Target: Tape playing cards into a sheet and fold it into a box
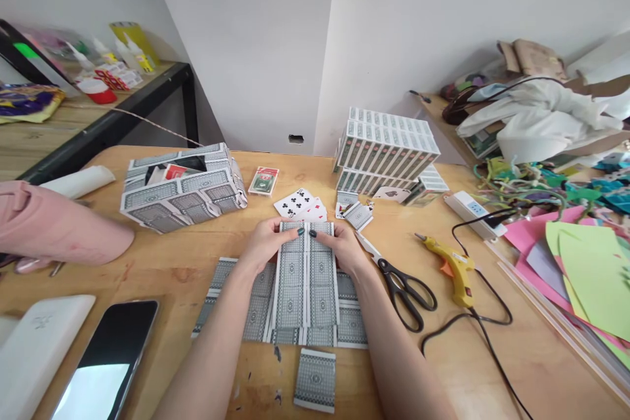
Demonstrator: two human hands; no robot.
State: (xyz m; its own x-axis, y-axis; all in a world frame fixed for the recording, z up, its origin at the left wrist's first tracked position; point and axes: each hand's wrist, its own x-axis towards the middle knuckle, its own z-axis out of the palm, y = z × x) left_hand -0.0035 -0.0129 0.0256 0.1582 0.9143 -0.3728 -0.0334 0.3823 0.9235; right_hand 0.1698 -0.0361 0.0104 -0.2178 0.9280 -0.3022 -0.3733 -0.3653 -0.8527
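Observation:
Between my two hands is a panel of joined playing cards [292,289], grey patterned backs facing up. My left hand [268,243] grips its far left corner with the thumb on top; my right hand [344,248] pinches the far right corner the same way. Both hands are closed, their fingers hidden beneath the far edge. Under the panel and my forearms lies a wider sheet of card backs [352,325]. A single folded card piece [315,380] rests near the table's front edge. Just beyond my hands are face-up loose cards [295,202].
A card-covered box [184,190] stands at the back left, near a card pack [263,180]. Stacked card packs [388,144] rise behind my right hand. Black-handled scissors [403,289] and a yellow glue gun [455,269] with its cable lie right. A phone [108,354] lies left.

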